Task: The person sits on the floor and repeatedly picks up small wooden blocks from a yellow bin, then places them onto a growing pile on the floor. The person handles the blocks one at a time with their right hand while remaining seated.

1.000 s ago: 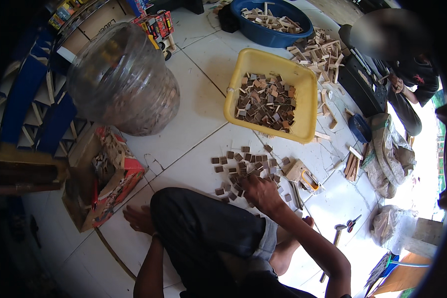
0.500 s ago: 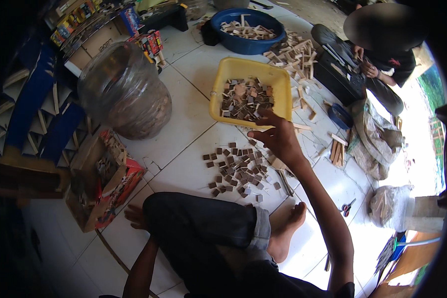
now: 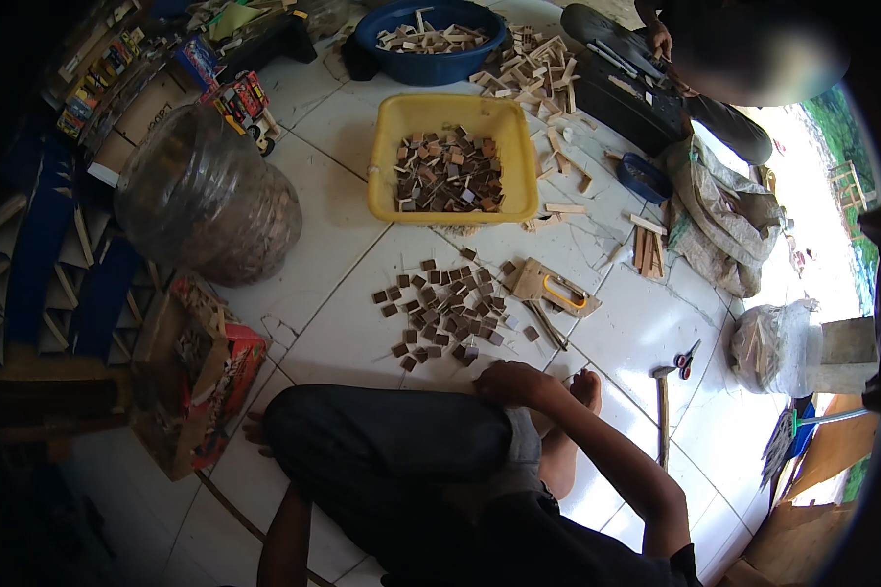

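The right hand point(image 3: 507, 382) rested curled by the knee, grip unclear, just short of the scattered brown wooden squares point(image 3: 447, 311), handy for picking, the yellow basin point(image 3: 452, 111) beyond; left hand out of view

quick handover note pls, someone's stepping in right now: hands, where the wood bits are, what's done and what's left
Right hand: resting on the knee beside the scattered small dark brown wooden squares on the white tiled floor; whether it holds one cannot be told.
Left hand: out of view, only the forearm shows at the lower edge.
Done: many squares already lie in the yellow rectangular plastic tub.
Left: the floor pile. A tan wooden jig with an orange handle lies to its right.
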`<control>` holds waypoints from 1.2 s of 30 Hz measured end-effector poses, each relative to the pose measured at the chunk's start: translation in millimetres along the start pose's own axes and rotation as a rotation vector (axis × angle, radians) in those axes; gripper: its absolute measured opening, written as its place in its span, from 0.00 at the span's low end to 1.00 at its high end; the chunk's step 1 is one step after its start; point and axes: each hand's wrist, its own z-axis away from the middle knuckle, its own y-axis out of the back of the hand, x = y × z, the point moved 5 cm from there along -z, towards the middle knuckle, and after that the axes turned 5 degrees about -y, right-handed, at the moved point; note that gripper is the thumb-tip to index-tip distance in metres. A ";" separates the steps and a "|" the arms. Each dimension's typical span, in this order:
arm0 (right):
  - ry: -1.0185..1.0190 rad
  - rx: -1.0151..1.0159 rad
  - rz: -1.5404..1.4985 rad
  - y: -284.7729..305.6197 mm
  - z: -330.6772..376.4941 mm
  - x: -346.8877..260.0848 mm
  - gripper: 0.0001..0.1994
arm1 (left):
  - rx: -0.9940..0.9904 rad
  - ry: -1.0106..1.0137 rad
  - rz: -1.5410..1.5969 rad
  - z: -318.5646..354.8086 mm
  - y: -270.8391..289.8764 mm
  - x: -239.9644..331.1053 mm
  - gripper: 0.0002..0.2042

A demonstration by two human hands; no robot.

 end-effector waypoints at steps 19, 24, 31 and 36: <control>-0.579 0.659 0.077 48.6 38.8 29.6 0.09 | -0.010 0.057 0.131 -2.8 3.5 2.9 0.37; -0.469 0.837 -0.058 36.9 22.7 12.1 0.07 | -0.038 0.087 0.105 -0.6 -4.2 6.2 0.37; -0.281 0.941 -0.216 75.4 1.3 18.2 0.07 | -0.041 0.091 0.097 -1.4 -5.4 10.1 0.38; -0.298 0.965 -0.146 78.4 -27.8 10.1 0.09 | -0.003 0.061 0.192 1.3 7.5 4.5 0.39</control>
